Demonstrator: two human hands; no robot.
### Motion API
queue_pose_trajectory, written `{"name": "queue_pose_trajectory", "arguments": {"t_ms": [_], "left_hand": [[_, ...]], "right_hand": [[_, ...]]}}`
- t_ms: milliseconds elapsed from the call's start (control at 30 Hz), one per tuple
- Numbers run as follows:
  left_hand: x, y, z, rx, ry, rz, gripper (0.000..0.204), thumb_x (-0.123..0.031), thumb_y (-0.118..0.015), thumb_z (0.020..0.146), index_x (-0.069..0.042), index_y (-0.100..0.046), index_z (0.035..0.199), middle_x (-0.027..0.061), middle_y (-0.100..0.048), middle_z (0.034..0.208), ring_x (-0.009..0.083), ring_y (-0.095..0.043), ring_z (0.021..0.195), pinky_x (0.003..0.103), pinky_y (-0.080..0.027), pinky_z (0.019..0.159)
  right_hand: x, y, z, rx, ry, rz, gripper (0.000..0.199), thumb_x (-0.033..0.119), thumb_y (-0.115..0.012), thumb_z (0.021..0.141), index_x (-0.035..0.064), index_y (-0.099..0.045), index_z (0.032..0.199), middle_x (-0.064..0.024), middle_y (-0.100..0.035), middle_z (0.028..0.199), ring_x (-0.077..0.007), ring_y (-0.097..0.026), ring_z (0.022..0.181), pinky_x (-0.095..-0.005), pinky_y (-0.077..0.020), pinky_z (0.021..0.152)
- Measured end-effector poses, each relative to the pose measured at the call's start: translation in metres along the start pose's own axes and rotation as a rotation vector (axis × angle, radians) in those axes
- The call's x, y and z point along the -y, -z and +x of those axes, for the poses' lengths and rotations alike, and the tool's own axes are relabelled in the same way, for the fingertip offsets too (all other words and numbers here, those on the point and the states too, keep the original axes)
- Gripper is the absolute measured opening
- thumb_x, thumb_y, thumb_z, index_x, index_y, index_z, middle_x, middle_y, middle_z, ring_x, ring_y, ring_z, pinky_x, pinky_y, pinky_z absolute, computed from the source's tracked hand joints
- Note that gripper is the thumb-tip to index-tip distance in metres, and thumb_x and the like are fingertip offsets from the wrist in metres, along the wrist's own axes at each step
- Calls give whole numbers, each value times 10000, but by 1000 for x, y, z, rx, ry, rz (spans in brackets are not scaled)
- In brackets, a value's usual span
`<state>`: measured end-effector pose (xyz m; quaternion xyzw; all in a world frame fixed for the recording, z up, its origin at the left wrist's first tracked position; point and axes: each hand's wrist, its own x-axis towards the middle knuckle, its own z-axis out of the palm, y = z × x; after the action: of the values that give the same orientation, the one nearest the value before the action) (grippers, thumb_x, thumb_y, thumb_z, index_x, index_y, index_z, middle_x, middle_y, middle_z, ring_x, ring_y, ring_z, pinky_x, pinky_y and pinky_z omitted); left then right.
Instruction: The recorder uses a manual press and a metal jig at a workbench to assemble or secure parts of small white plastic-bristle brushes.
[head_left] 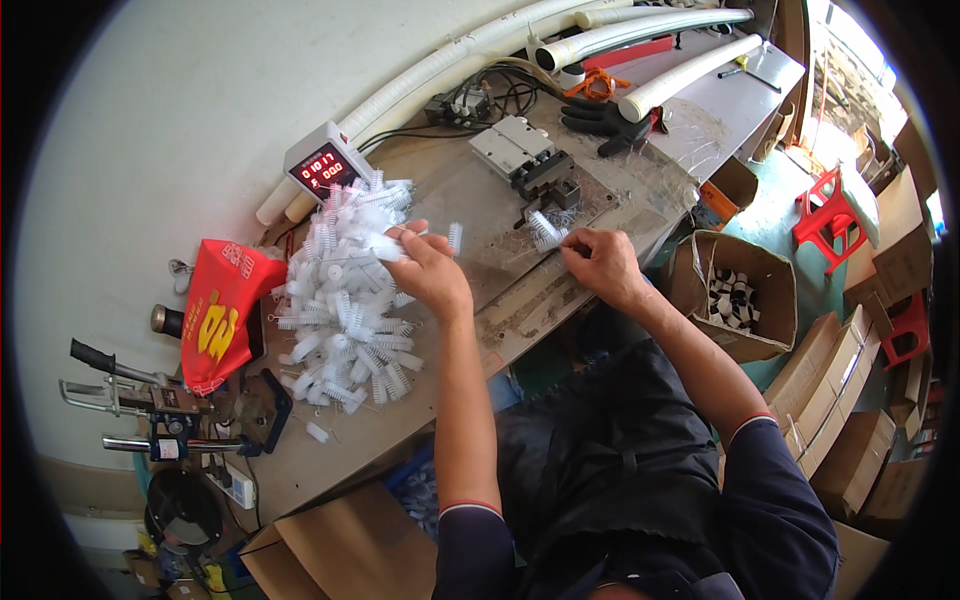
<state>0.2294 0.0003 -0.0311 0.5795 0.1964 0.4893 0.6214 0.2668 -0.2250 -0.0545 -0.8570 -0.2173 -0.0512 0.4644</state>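
A heap of small white bristle brushes (345, 310) with thin wire stems lies on the left part of the workbench. At its right edge my left hand (432, 268) is closed, with a whitish, somewhat blurred brush (384, 246) between thumb and fingers. My right hand (607, 268) pinches the end of another white brush (543, 232), whose bristles point left toward a small metal fixture (530, 162) with dark jaws. I cannot tell whether that brush touches the jaws. A single brush (455, 237) stands apart between my left hand and the fixture.
Behind the heap sits a counter box with red digits (328, 163). A red bag (222, 318) and a clamp-like tool with handles (165, 405) are at left. Black gloves (605, 122) and white tubes (690, 75) lie far back. An open carton (765, 335) stands right of the workbench (540, 310).
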Motion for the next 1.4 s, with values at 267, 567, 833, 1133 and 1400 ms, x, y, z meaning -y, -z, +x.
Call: {"name": "queue_pose_trajectory", "arguments": {"t_ms": [267,567,833,1133,1400], "left_hand": [[-5,-19,-35,616,143,49,136,-95,-453,1079,-15,-545,1141,68,-658,905,122,-630,662,275,-513,566],[3,-20,-40,796,91,398,156,-124,-479,1073,-11,-552,1152,67,-657,806,178,-662,631,336,-529,595],[-2,-20,-31,507,68,245,109,-88,-469,1080,-29,-524,1153,52,-618,867,83,-523,602,264,-447,545],[3,-17,-26,376,-59,259,89,-73,-443,1076,-22,-496,1126,68,-610,891,110,-541,598,276,-463,556],[1,-17,-26,350,-81,257,164,-48,-478,1052,-6,-501,1209,79,-667,903,143,-598,604,313,-502,580]], "right_hand": [[5,0,2,93,0,18,233,196,-683,842,54,-762,1009,-159,-749,850,-330,-733,784,-422,-575,748],[-2,9,2,-12,-141,202,258,150,-678,812,-11,-752,1000,-156,-748,827,-216,-715,721,-352,-562,716],[-11,14,21,-77,-121,64,236,133,-667,798,-30,-760,941,-170,-747,820,-214,-717,739,-352,-554,717],[-8,9,34,-69,-166,8,216,151,-661,783,7,-766,904,-192,-732,816,-325,-727,781,-394,-559,763],[-8,6,31,-87,-151,50,214,146,-663,806,-14,-757,915,-136,-718,766,-208,-677,714,-349,-534,693]]}}
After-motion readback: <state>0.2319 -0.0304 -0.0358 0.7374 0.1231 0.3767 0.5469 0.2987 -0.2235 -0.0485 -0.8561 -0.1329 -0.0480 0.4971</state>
